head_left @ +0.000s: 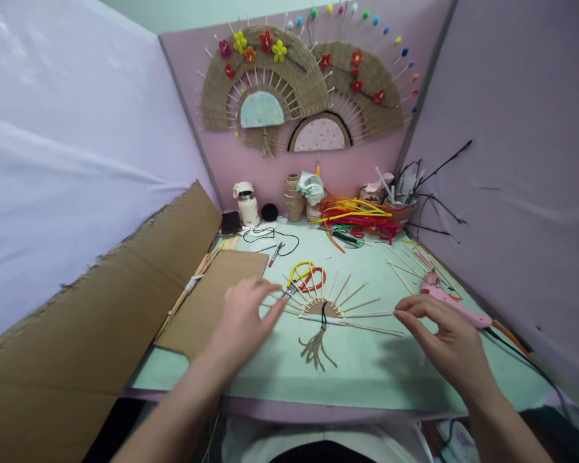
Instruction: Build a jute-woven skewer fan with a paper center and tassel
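A small fan frame lies on the pale green table, its thin wooden sticks [361, 294] spreading from a cardboard half-disc [320, 309]. A dark cord loop and a brown twine tassel [317, 348] hang from its middle toward the near edge. At its left side is my left hand [245, 319], slightly blurred, thumb and fingers apart, covering some stick ends. To the right, my right hand [439, 331] has thumb and forefinger brought together at the tip of a stick; whether they grip it is not clear. Scissors [305, 278] with yellow and red handles lie behind the fan, partly under its sticks.
A pink glue gun [456, 307] with its cable lies at right. Cardboard sheets [202, 308] and a stick bundle [186, 292] occupy the left. Pipe cleaners [359, 215], twine spools [294, 198], a white bottle [247, 204] and branches stand behind. Decorated fans [265, 71] hang on the back panel.
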{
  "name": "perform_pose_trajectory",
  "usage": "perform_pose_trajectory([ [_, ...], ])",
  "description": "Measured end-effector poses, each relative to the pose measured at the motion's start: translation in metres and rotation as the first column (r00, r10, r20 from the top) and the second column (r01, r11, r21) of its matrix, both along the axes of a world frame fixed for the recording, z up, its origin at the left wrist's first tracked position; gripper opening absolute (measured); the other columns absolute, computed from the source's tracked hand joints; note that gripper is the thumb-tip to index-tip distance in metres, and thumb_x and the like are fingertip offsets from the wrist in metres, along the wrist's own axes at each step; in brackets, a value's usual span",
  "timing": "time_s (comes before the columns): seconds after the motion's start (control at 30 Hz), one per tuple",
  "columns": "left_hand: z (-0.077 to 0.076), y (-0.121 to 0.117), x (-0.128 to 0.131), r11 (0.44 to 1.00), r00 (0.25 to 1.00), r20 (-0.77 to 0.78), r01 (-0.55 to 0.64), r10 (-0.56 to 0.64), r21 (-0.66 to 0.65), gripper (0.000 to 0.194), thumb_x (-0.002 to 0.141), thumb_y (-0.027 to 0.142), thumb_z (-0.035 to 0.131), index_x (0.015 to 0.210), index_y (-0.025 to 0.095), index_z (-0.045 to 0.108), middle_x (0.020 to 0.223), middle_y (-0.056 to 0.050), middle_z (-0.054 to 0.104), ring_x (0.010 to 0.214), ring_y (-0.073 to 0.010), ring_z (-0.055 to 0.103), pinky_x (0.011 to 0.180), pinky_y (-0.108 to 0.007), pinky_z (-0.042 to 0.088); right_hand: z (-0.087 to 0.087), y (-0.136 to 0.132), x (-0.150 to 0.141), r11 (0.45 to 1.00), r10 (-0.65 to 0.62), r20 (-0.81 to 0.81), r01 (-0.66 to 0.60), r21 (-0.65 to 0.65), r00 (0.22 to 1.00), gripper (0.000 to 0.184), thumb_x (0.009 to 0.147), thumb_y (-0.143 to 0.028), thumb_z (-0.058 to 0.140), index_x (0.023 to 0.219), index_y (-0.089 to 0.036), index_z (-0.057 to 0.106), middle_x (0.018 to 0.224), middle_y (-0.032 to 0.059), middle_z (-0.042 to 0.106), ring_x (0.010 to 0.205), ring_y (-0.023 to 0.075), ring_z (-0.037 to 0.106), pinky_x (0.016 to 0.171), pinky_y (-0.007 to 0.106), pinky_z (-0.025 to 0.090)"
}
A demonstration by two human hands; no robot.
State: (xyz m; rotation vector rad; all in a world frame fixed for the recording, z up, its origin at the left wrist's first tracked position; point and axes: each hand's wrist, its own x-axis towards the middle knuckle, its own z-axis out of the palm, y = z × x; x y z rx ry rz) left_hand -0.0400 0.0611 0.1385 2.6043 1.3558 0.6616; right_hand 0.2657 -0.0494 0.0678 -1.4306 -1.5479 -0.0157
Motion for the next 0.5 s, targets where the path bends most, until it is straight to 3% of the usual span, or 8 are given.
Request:
perform_pose_trajectory([
  [0.13,0.016,0.113,0.006,0.966,0.941,-0.255,-0.247,0.220,-0.078,0.031,0.092,0.030,0.054,0.118,0.018,0.066,0.127,-0.011,0.066,0.118,-0.0254,0.059,0.098,-0.035,0.047,0.002,-0.008,0.000,0.999,0.011,-0.015,-0.012,-0.032,1.000,0.025,0.093,-0.033,0.058,0.071,-0.023,0.061,0.080,0.0017,0.068,0.074,0.0171,0.064,0.069,0.029,0.048],
  [0.27,0.005,0.201,0.019,0.935,0.889,-0.404,-0.307,0.214,-0.180,0.034,0.089,0.031,0.066,0.119,0.015,0.063,0.121,-0.012,0.065,0.108,-0.0248,0.063,0.092,-0.038,0.052,0.001,-0.014,0.009,0.999,-0.003,-0.008,0.002,-0.044,1.000,0.023,0.092,-0.035,0.058,0.074,-0.023,0.064,0.080,0.0018,0.069,0.076,0.0176,0.066,0.070,0.027,0.049],
  [0.37,-0.016,0.233,0.029,0.923,0.859,-0.487,-0.302,0.156,-0.238,0.036,0.094,0.036,0.061,0.124,0.017,0.059,0.124,-0.010,0.061,0.106,-0.0234,0.063,0.088,-0.044,0.055,-0.004,-0.019,0.022,0.996,-0.050,-0.009,0.049,-0.073,0.999,0.022,0.091,-0.037,0.058,0.075,-0.024,0.065,0.082,0.0020,0.070,0.078,0.0183,0.067,0.073,0.028,0.049],
  [0.5,-0.037,0.254,0.034,0.929,0.835,-0.540,-0.274,0.101,-0.249,0.036,0.093,0.035,0.061,0.124,0.016,0.058,0.124,-0.010,0.061,0.106,-0.0234,0.063,0.088,-0.044,0.055,-0.011,-0.027,0.038,0.986,-0.120,-0.010,0.118,-0.118,0.993,0.022,0.090,-0.039,0.059,0.076,-0.024,0.067,0.084,0.0019,0.071,0.083,0.0194,0.068,0.078,0.029,0.050],
])
